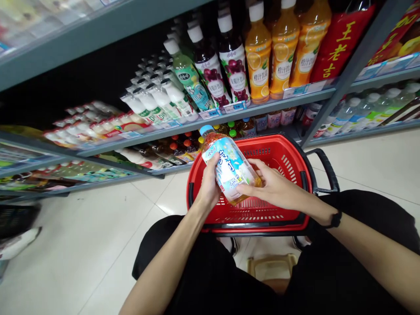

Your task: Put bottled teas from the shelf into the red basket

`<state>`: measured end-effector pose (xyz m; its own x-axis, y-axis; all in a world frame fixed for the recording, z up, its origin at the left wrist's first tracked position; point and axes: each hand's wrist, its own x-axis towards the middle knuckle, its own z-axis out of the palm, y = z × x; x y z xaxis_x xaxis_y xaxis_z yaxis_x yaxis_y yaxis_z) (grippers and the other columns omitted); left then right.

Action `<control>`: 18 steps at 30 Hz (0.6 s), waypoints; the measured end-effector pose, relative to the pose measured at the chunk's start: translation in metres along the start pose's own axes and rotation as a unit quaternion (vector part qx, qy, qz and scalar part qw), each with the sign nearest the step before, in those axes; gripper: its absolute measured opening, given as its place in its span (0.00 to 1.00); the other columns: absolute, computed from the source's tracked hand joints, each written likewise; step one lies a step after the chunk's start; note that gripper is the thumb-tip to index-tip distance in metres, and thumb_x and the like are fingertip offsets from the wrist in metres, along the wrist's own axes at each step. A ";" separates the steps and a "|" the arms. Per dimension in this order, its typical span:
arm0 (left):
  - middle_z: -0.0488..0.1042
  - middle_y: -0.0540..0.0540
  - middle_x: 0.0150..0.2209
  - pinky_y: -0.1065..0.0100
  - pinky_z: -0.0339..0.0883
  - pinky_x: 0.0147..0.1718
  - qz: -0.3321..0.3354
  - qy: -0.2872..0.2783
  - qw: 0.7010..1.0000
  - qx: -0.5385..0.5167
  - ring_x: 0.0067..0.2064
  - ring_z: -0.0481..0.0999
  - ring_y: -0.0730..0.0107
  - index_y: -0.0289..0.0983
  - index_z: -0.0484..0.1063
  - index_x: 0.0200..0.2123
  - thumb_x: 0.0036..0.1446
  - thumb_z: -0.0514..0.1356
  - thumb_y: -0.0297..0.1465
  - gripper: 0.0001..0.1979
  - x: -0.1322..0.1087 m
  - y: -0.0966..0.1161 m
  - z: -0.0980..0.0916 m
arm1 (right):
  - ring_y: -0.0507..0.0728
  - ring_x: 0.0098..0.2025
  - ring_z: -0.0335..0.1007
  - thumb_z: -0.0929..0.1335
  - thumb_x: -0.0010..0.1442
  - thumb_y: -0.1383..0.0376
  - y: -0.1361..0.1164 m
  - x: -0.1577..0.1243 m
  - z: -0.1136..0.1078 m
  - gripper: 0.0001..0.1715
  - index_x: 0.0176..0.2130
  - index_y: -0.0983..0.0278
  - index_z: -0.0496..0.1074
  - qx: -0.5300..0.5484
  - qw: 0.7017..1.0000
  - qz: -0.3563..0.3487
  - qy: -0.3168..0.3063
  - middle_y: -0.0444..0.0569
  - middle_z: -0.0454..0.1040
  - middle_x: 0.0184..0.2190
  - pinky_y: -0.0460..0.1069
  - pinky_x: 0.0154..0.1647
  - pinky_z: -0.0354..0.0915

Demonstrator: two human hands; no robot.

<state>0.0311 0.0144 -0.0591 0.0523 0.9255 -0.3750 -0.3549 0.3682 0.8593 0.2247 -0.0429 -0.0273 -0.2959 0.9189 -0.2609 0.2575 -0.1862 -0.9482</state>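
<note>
Both my hands hold one plastic drink bottle (229, 159) with a blue cap, a light-blue label and amber liquid inside. It is tilted, with its cap toward the shelf. My left hand (210, 181) is closed round its left side, thumb on the label. My right hand (265, 181) grips the lower right part near the base, with its fingers partly hidden behind the bottle. Below the bottle stands a red shopping basket (193, 214) with slotted walls and a black handle (324, 168) at its right.
Grey shelves (262, 107) run across in front, holding orange juice bottles (257, 57), grape juice bottles (234, 65), white milk drinks (170, 94) and red boxes (341, 43). More bottles fill the bottom shelf. A small stool (272, 264) shows between my legs. Another person's shoe (19, 243) is at the left.
</note>
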 end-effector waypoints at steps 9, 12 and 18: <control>0.77 0.39 0.56 0.54 0.73 0.60 0.190 -0.140 0.941 0.242 0.58 0.78 0.50 0.39 0.69 0.61 0.41 0.80 0.40 0.44 0.002 0.012 -0.013 | 0.65 0.50 0.75 0.80 0.48 0.54 0.021 0.001 -0.034 0.46 0.60 0.63 0.66 -0.161 0.986 0.023 -0.031 0.55 0.77 0.51 0.58 0.48 0.74; 0.79 0.38 0.54 0.54 0.73 0.59 0.135 -0.175 0.936 0.274 0.57 0.79 0.49 0.36 0.73 0.58 0.38 0.81 0.38 0.43 0.002 0.006 -0.011 | 0.67 0.52 0.74 0.78 0.50 0.55 0.025 0.002 -0.044 0.46 0.62 0.66 0.63 -0.254 0.964 0.035 -0.066 0.59 0.76 0.53 0.57 0.49 0.72; 0.83 0.38 0.46 0.56 0.78 0.48 0.028 -0.049 0.915 0.399 0.48 0.83 0.50 0.34 0.80 0.47 0.44 0.77 0.46 0.31 0.007 -0.040 0.006 | 0.68 0.54 0.78 0.74 0.61 0.62 0.017 0.006 -0.061 0.31 0.60 0.72 0.70 -0.450 0.877 0.095 -0.136 0.63 0.78 0.52 0.56 0.54 0.71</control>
<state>0.0510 0.0063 -0.0938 0.1525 0.9339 -0.3232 0.4339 0.2306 0.8709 0.2833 -0.0197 -0.0339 -0.3462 0.7607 -0.5490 0.9120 0.1357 -0.3871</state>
